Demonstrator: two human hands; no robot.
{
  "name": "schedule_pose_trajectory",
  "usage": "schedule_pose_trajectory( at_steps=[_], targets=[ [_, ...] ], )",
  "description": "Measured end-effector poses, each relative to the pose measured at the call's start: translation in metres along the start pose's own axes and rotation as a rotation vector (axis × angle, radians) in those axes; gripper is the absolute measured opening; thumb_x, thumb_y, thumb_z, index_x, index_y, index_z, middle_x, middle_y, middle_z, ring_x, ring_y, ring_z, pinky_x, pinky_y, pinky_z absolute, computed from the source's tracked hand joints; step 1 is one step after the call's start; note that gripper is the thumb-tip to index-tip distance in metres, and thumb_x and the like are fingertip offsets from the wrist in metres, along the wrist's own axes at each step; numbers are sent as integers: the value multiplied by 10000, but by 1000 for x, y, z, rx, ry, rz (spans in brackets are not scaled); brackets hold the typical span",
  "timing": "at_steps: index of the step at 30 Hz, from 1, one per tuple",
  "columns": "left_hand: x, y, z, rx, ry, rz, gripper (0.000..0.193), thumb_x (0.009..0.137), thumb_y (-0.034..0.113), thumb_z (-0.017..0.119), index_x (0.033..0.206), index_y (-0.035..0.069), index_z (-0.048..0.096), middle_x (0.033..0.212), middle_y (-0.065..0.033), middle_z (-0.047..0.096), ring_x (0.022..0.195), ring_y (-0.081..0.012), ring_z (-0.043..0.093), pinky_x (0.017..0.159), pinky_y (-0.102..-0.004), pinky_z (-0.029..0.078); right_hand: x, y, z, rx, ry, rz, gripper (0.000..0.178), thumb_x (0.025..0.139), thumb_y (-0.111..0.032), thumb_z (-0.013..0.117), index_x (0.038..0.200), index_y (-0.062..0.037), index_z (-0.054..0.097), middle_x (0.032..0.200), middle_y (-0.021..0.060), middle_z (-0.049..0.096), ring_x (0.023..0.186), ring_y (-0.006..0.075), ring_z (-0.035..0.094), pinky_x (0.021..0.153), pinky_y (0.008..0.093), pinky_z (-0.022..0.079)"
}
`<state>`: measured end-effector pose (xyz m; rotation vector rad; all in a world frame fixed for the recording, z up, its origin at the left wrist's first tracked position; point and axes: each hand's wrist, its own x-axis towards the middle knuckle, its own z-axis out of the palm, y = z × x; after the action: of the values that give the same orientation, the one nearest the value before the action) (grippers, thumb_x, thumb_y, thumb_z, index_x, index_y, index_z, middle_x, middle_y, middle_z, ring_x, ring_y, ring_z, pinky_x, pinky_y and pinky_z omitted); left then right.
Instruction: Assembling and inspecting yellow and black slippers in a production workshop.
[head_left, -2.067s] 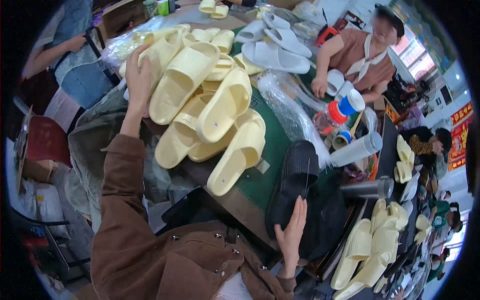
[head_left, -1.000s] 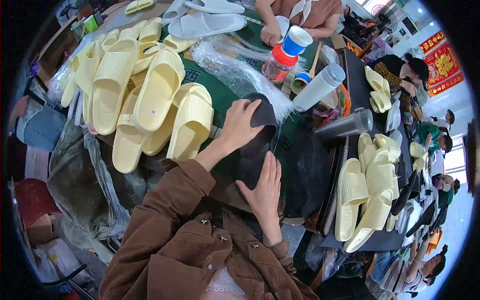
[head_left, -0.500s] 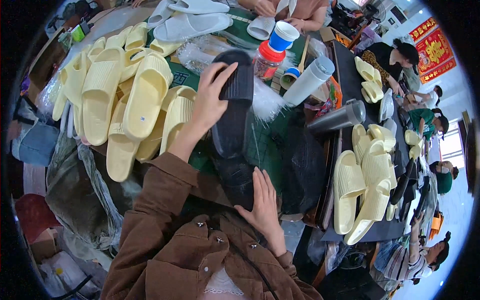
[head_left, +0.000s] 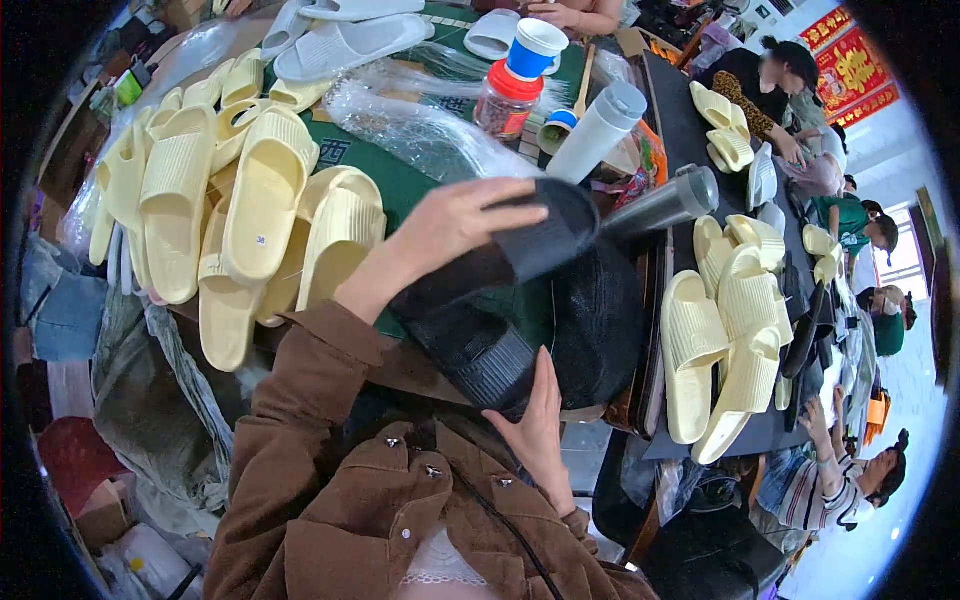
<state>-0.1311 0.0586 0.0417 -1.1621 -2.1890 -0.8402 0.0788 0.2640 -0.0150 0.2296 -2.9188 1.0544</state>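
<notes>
My left hand (head_left: 455,230) grips the ribbed strap of a black slipper (head_left: 550,240), which is tilted toward the upper right and slightly blurred. Closer to my body, a second black slipper (head_left: 488,372) points its ribbed strap and toe at my right hand (head_left: 540,425). That hand's fingers are stretched out and its thumb is apart, resting against the toe end. The heel ends of the two slippers overlap, and I cannot tell whether they touch. Black mesh-like material (head_left: 600,325) lies just right of them.
Cream slippers (head_left: 270,190) are heaped at the left, and more cream slippers (head_left: 745,320) lie on the dark table at the right. Clear plastic wrap (head_left: 410,125), a red-lidded jar (head_left: 505,105) topped by a paper cup, a white bottle (head_left: 598,130) and a grey tumbler (head_left: 665,200) stand beyond. People work nearby.
My left hand has swung the far slipper rightward and toward me, from near upright to slanted. The near slipper has turned too. My right hand has shifted slightly right and stays at the toe.
</notes>
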Motion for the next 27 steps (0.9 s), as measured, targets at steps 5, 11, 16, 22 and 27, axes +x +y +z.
schedule_pose_trajectory(
  at_steps=[5,11,16,22,27],
  targets=[
    [-26,16,23,-86,-149,-47,595,759,18,636,1323,169,519,1318,-84,525,1202,-299,517,1015,-385,439,1,5,3,50,-2,-9,1109,629,-137,843,1478,-4,141,1492,224,249,1364,385,288,1113,438,274],
    [-62,46,-4,-305,-200,-432,548,761,-5,616,1287,50,474,1299,-174,472,1228,-362,445,1051,-438,369,2,8,-1,57,-7,-15,1084,635,-139,840,1470,-1,164,1483,226,264,1354,389,304,1109,442,283],
    [-67,60,7,-198,-261,-252,618,715,-6,660,1290,70,448,1302,-165,473,1197,-373,467,1039,-456,365,4,9,-4,-22,34,-121,1061,635,-149,842,1454,21,190,1470,228,289,1339,402,319,1099,456,300],
    [-62,57,36,-141,-280,-77,537,709,-12,607,1226,123,552,1288,-198,478,1187,-378,482,1000,-470,393,3,6,-6,-73,115,-225,1043,629,-142,847,1442,35,218,1466,225,309,1326,409,339,1091,467,312],
    [-56,51,39,-143,-222,-72,352,775,50,563,1118,96,627,1209,-179,527,1143,-363,502,971,-457,411,2,6,-12,89,132,-170,1043,633,-140,844,1452,16,218,1481,223,293,1353,395,316,1105,453,289]
  ],
)
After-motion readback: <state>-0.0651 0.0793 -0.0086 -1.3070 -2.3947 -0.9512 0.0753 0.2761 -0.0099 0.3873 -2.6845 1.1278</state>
